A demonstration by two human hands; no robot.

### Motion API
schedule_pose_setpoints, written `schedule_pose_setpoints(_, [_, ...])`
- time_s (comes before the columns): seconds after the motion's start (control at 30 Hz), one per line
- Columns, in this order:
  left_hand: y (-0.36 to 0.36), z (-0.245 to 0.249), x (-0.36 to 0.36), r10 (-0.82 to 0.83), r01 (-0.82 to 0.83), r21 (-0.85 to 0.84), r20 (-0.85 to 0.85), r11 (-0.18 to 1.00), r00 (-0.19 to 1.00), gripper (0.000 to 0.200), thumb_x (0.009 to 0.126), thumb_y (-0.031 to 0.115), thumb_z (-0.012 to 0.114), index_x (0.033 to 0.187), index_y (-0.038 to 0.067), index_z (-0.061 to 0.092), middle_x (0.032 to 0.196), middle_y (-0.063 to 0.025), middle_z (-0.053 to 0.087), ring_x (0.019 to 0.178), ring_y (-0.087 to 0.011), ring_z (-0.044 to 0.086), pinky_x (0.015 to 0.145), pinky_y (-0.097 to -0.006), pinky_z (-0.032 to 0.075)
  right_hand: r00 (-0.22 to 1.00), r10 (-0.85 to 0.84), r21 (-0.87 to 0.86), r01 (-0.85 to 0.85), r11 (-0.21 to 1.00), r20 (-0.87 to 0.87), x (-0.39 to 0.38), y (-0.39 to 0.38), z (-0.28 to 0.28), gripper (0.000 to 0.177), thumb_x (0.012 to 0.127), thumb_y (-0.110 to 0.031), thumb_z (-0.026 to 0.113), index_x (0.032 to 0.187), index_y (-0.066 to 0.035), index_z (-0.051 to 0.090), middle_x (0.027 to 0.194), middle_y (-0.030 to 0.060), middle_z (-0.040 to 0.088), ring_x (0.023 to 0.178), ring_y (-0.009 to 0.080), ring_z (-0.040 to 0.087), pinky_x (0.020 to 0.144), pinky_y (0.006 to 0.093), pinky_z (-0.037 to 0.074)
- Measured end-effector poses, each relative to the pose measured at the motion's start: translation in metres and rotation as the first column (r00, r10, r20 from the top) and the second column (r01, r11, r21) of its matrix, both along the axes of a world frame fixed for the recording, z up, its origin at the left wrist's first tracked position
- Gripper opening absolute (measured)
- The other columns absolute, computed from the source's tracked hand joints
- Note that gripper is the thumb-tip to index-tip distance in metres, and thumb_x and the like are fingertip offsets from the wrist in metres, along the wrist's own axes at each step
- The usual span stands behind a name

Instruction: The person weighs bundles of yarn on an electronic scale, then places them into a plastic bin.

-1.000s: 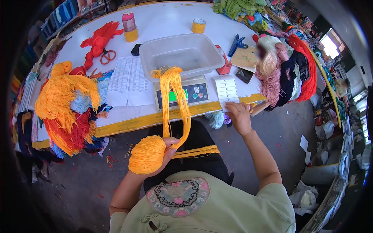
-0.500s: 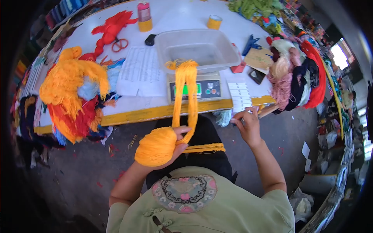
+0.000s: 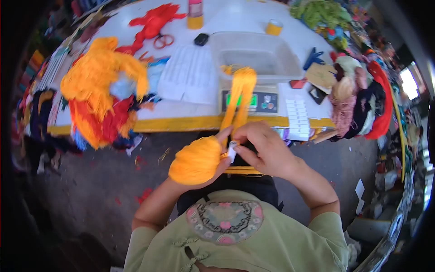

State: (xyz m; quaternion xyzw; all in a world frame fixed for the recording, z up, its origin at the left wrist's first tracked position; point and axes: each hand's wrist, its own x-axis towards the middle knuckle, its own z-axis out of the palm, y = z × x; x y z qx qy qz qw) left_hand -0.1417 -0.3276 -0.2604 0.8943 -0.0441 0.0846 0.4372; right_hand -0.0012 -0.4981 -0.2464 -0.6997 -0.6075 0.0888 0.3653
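Note:
My left hand [image 3: 221, 156] grips a thick bundle of orange-yellow yarn [image 3: 195, 159] in front of my chest. A long loop of the same yarn [image 3: 240, 97] runs from it up over the rim of a clear plastic tub [image 3: 253, 55] that sits on a digital scale [image 3: 249, 100]. My right hand [image 3: 260, 147] is pressed against the left one and pinches a small white label [image 3: 232, 151] against the yarn. A sheet of white labels [image 3: 298, 119] lies at the table's front edge, right of the scale.
A heap of orange, red and blue yarn [image 3: 102, 97] fills the table's left side. Printed paper [image 3: 188, 72], red scissors [image 3: 162, 41], tape rolls [image 3: 273, 28] and a phone [image 3: 201, 39] lie behind. Mixed yarn skeins [image 3: 362, 99] pile up on the right.
My right hand left the label sheet at the table edge and came to the yarn bundle, carrying a white label. The view shifted so the table sits further left.

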Motion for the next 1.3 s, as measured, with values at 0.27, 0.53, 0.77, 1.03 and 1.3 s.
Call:
schedule_pose_setpoints(0.27, [-0.002,-0.036,0.001,0.166,-0.171,-0.001,0.257,0.985,0.952,0.039,0.089,0.01,0.068,0.123,-0.004,0.055,0.113,-0.0163,0.066,0.099,-0.0249,0.064,0.089,-0.0342,0.049,0.919,0.033,-0.072,-0.067,0.995,-0.394,0.0,0.002,-0.019,0.043,0.096,-0.02,0.059,0.13,-0.007,0.036,0.079,0.0126,0.059,0.07,0.0276,0.061,0.064,0.0382,0.046])
schedule_pose_setpoints(0.53, [-0.003,-0.046,0.001,0.118,-0.215,0.18,0.438,0.96,0.891,0.028,0.087,0.005,0.066,0.114,0.007,0.063,0.087,-0.013,0.062,0.077,-0.0326,0.061,0.068,-0.0391,0.047,0.904,-0.086,-0.091,0.052,0.994,-0.418,-0.01,-0.005,0.006,0.036,0.096,-0.018,0.06,0.122,-0.007,0.038,0.06,0.0066,0.051,0.057,0.0254,0.055,0.054,0.0353,0.038])
schedule_pose_setpoints(0.77, [0.013,-0.041,0.001,0.027,-0.146,0.349,0.323,0.926,0.946,0.009,0.089,0.01,0.063,0.098,0.005,0.063,0.081,-0.0127,0.061,0.073,-0.031,0.058,0.066,-0.0395,0.044,0.948,0.018,-0.032,-0.03,0.999,-0.318,-0.007,-0.003,0.0,0.034,0.092,-0.016,0.065,0.116,-0.009,0.042,0.068,0.0071,0.056,0.062,0.03,0.059,0.054,0.0389,0.041])
schedule_pose_setpoints(1.03, [0.019,-0.037,-0.009,0.002,-0.321,-0.626,-0.454,0.711,0.891,0.015,0.095,0.023,0.061,0.089,0.009,0.058,0.072,-0.0014,0.054,0.056,-0.0117,0.049,0.048,-0.026,0.034,0.973,0.201,0.154,-0.183,0.971,-0.11,-0.005,-0.004,0.005,0.017,0.084,-0.009,0.069,0.094,-0.01,0.054,0.08,0.0038,0.064,0.069,0.0284,0.063,0.057,0.0379,0.046])
schedule_pose_setpoints(1.3, [0.015,-0.039,-0.01,-0.089,-0.165,-0.789,-0.268,0.592,0.959,0.016,0.097,0.023,0.058,0.099,0.007,0.055,0.069,0.0028,0.05,0.052,-0.0045,0.041,0.047,-0.0194,0.03,0.976,0.078,0.15,-0.048,0.988,-0.201,-0.01,0.004,-0.014,0.016,0.091,-0.017,0.067,0.096,-0.011,0.052,0.076,0.0034,0.064,0.063,0.0265,0.063,0.052,0.0353,0.045])
